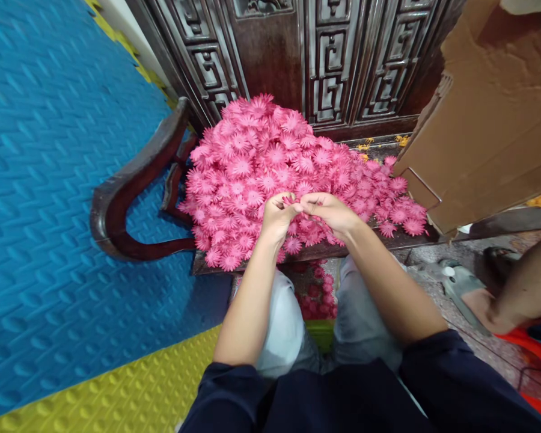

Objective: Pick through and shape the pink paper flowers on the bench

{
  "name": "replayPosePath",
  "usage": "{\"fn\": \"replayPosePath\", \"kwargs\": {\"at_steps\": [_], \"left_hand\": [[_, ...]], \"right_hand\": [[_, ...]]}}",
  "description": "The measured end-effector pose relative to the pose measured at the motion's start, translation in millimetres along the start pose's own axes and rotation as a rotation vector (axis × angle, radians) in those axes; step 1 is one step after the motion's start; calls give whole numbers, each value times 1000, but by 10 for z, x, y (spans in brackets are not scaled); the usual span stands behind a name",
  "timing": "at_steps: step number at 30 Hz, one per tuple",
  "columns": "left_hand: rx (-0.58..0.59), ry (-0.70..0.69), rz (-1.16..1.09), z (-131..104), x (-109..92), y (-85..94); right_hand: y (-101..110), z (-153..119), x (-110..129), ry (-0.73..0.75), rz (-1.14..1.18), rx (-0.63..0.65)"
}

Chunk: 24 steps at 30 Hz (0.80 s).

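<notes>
A large heap of pink artificial flowers (261, 150) with thin pointed petals lies on a dark wooden bench (202, 263). Over the front of the heap, my left hand (277, 215) and my right hand (328, 210) meet with fingers pinched together. Both are closed on a small pink flower (290, 201), mostly covered by the fingers; only bits of petal show between them. More flowers spread loosely to the right along the bench.
A curved wooden armrest (110, 216) borders the heap at left, beside blue matting (49, 180). Carved wooden panels (270, 54) stand behind. At right are a cardboard box (491, 120) and another person's foot (478, 304). Pink flowers (327, 288) lie below, between my knees.
</notes>
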<state>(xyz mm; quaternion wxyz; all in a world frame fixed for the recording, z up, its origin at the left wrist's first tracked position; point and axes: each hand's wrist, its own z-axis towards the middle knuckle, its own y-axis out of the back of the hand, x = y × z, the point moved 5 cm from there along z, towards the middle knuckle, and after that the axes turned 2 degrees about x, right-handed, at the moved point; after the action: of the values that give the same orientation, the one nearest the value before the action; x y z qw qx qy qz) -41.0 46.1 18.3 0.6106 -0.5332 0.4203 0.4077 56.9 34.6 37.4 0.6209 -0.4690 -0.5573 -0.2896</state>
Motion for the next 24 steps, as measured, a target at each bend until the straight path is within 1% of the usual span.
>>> {"fn": "replayPosePath", "kwargs": {"at_steps": [3, 5, 6, 7, 8, 9, 10, 11, 12, 13, 16, 18, 20, 22, 23, 24], "left_hand": [[-46, -20, -17, 34, 20, 41], [-102, -69, -39, 72, 7, 135], [-156, -98, -49, 94, -5, 213], [-233, -130, -46, 114, -21, 311], [-343, -161, -23, 127, -38, 429], [-476, -197, 34, 129, -62, 553], [-607, -236, 117, 123, -90, 665], [-699, -265, 181, 122, -108, 750], [-752, -285, 225, 129, -113, 809], [-768, -290, 247, 146, -102, 846], [-715, -280, 299, 201, -39, 863], [-700, -308, 440, 192, -44, 820], [-715, -315, 661, 144, -86, 740], [-736, -287, 858, 72, -141, 631], [-739, -284, 919, 31, -174, 565], [-716, -309, 946, -8, -208, 485]], "right_hand": [[30, 9, -35, -23, 69, -27], [160, 21, -47, -24, 116, -102], [260, 25, -48, -19, 137, -168], [371, 25, -45, -8, 156, -245], [481, 22, -39, 6, 175, -324], [576, 18, -34, 20, 196, -389], [644, 16, -32, 28, 220, -431], [680, 18, -34, 27, 245, -447], [685, 23, -42, 19, 269, -441], [664, 30, -54, 3, 289, -423], [529, 38, -106, -58, 309, -376], [449, 27, -132, -92, 294, -392], [397, 10, -141, -114, 291, -422], [366, -3, -139, -121, 316, -448], [357, -5, -138, -120, 330, -460], [352, -4, -139, -114, 336, -469]]}}
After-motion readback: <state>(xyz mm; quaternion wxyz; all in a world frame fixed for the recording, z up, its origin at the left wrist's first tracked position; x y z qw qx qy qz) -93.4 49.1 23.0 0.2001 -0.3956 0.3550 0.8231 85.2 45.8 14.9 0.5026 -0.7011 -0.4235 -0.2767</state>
